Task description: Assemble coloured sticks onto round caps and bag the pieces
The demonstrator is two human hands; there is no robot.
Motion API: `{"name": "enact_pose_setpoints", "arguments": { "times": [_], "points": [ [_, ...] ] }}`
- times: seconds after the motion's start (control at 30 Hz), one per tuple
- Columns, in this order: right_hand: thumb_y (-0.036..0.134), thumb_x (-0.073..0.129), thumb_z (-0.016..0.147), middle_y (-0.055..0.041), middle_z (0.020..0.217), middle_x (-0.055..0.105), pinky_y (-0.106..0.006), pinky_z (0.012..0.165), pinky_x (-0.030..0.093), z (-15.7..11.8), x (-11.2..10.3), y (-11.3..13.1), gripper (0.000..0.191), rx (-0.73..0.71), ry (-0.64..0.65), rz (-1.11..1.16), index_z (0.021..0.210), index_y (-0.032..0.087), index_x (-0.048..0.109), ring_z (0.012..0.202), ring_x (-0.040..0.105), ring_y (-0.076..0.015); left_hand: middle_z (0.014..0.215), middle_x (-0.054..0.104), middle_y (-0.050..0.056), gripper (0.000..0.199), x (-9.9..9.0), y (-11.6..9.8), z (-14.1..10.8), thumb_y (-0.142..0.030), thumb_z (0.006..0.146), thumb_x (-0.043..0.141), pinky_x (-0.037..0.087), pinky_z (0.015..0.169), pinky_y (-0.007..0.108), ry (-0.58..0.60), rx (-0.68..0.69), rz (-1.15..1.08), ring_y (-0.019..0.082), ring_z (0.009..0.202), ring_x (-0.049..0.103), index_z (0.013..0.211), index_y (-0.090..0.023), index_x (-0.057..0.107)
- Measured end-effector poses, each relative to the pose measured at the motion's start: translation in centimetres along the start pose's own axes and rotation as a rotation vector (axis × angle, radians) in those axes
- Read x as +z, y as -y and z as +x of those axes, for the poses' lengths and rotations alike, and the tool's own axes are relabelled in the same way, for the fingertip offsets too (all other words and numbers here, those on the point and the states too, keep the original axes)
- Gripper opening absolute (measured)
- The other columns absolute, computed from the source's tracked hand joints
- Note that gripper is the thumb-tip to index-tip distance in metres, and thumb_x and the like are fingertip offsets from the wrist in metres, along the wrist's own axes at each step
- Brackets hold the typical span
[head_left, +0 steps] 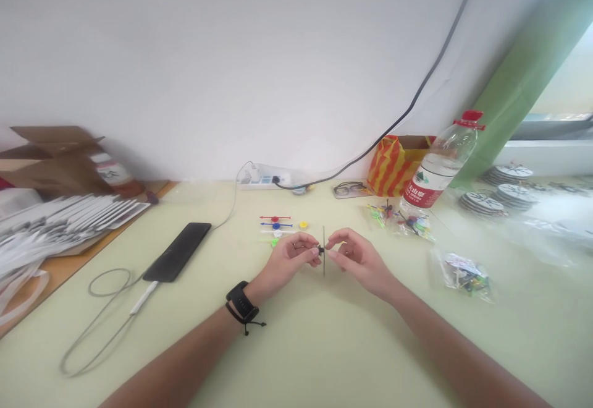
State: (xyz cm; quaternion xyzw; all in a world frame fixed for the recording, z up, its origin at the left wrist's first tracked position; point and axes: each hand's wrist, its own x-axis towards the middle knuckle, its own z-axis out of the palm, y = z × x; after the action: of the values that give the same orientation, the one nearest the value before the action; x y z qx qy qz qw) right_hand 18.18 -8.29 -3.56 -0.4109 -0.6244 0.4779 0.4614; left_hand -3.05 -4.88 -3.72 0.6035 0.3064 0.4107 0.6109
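Observation:
My left hand (296, 259) pinches the dark hub of a black arrow spinner (323, 266), whose thin pointer stands upright, edge-on to me. From the other side, my right hand (354, 255) has its thumb and index fingertips drawn together at the middle of the pointer. Beyond my left hand lie a red arrow spinner (275, 218), a blue arrow spinner (276, 226), a white arrow spinner (277, 233) and a green arrow spinner (274, 242), the last partly hidden by my fingers. A small yellow round piece (303, 225) sits beside them.
At left are a phone (178, 252) with its cable, a stack of white packets (83, 222) and a cardboard box (55, 164). A power strip (264, 178) lies by the wall. A water bottle (435, 170), parts bags (466, 274) and stacked discs (482, 203) stand at right.

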Motion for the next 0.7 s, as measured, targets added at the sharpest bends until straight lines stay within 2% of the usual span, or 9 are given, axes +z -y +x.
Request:
{"name": "enact_pose_setpoints", "arguments": {
  "times": [0.1,0.2,0.33,0.43,0.5,0.53,0.57,0.63,0.7],
  "points": [
    [0.043,0.067,0.093,-0.0073,0.117,0.064,-0.031,0.067,0.050,-0.1,0.3,-0.1,0.031,-0.004,0.071,-0.028,0.116,0.025,0.058,0.073,0.059,-0.0137,0.085,0.069,0.004,0.020,0.0,-0.1,-0.1,-0.033,0.089,0.075,0.055,0.076,0.031,0.007,-0.003,0.005,0.017,0.077,0.068,0.099,-0.017,0.069],
    [0.040,0.065,0.093,-0.0058,0.113,0.063,-0.032,0.070,0.052,-0.3,0.3,-0.2,0.041,-0.043,0.030,-0.097,0.131,0.029,0.053,0.074,0.060,-0.0140,0.085,0.069,0.005,0.021,0.0,-0.2,-0.1,-0.033,0.089,0.075,0.056,0.076,0.031,0.004,-0.008,0.012,0.018,0.079,0.068,0.101,-0.017,0.068],
    [0.037,0.061,0.095,-0.0035,0.109,0.060,-0.031,0.069,0.052,-0.6,0.4,-0.4,0.067,-0.132,-0.034,-0.208,0.155,0.037,0.031,0.069,0.056,-0.0127,0.086,0.069,0.005,0.021,0.0,-0.3,-0.1,-0.033,0.089,0.075,0.056,0.076,0.031,0.007,-0.007,0.002,0.018,0.079,0.069,0.101,-0.016,0.069],
    [0.039,0.060,0.096,-0.0031,0.109,0.059,-0.032,0.069,0.051,-0.6,0.4,-0.6,0.074,-0.162,-0.082,-0.194,0.158,0.036,0.021,0.068,0.055,-0.0133,0.087,0.070,0.006,0.023,0.0,-0.3,-0.2,-0.034,0.087,0.077,0.056,0.074,0.032,0.023,-0.015,-0.011,0.019,0.078,0.069,0.100,-0.016,0.069],
    [0.042,0.058,0.095,-0.0027,0.101,0.060,-0.031,0.067,0.049,-0.5,0.1,-0.6,0.049,-0.149,-0.088,-0.184,0.142,0.030,0.047,0.068,0.055,-0.0143,0.086,0.070,0.006,0.024,0.0,-0.3,-0.2,-0.034,0.086,0.078,0.057,0.073,0.032,0.034,-0.022,-0.019,0.019,0.076,0.070,0.099,-0.016,0.069],
    [0.044,0.055,0.097,-0.0021,0.090,0.059,-0.031,0.065,0.047,-0.5,-0.1,-0.5,0.030,-0.121,-0.047,-0.178,0.119,0.025,0.062,0.066,0.053,-0.0146,0.085,0.070,0.006,0.024,0.1,-0.3,-0.2,-0.034,0.086,0.078,0.057,0.072,0.032,0.033,-0.025,-0.023,0.019,0.076,0.070,0.098,-0.015,0.070],
    [0.046,0.051,0.099,-0.0012,0.077,0.056,-0.031,0.063,0.044,-0.4,-0.3,-0.5,0.030,-0.084,0.010,-0.165,0.090,0.022,0.066,0.062,0.049,-0.0146,0.085,0.070,0.006,0.024,0.1,-0.3,-0.2,-0.034,0.086,0.078,0.057,0.072,0.031,0.026,-0.028,-0.028,0.019,0.075,0.070,0.098,-0.015,0.069],
    [0.048,0.042,0.102,0.0008,0.057,0.040,-0.031,0.058,0.037,-0.3,-0.7,-0.3,0.055,-0.012,0.110,-0.117,0.054,0.021,0.045,0.056,0.040,-0.0142,0.083,0.069,0.005,0.024,0.1,-0.3,-0.1,-0.033,0.085,0.079,0.056,0.070,0.030,0.005,-0.034,-0.037,0.018,0.074,0.070,0.097,-0.015,0.069],
    [0.050,0.041,0.102,0.0017,0.054,0.034,-0.031,0.056,0.033,-0.2,-0.8,0.0,0.060,0.012,0.128,-0.059,0.051,0.021,0.034,0.055,0.035,-0.0138,0.081,0.069,0.005,0.025,0.1,-0.3,-0.1,-0.033,0.084,0.080,0.056,0.070,0.030,-0.007,-0.037,-0.042,0.018,0.073,0.070,0.097,-0.015,0.069]
  ]
}}
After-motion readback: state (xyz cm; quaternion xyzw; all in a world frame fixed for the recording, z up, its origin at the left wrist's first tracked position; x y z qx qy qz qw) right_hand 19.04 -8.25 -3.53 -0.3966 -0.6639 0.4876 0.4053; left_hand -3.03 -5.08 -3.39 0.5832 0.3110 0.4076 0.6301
